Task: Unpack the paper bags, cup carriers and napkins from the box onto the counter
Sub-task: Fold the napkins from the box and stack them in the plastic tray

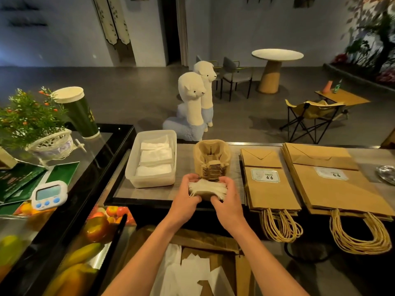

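The left hand point(185, 200) and right hand point(227, 202) clasp a white-topped bundle point(206, 189) by its ends. It lies crosswise, just nearside of the carriers point(211, 159).

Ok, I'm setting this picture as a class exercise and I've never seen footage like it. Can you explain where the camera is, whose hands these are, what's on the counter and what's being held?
There is no machine here. A person wears one wide camera on the head, looking forward and down, so the two arms are the person's own. The left hand and right hand together grip a white bundle at the near end of a stack of brown cup carriers. On the counter, a clear tub of napkins sits to the left. A smaller pile of paper bags and a larger pile lie to the right. An open box sits below the arms.
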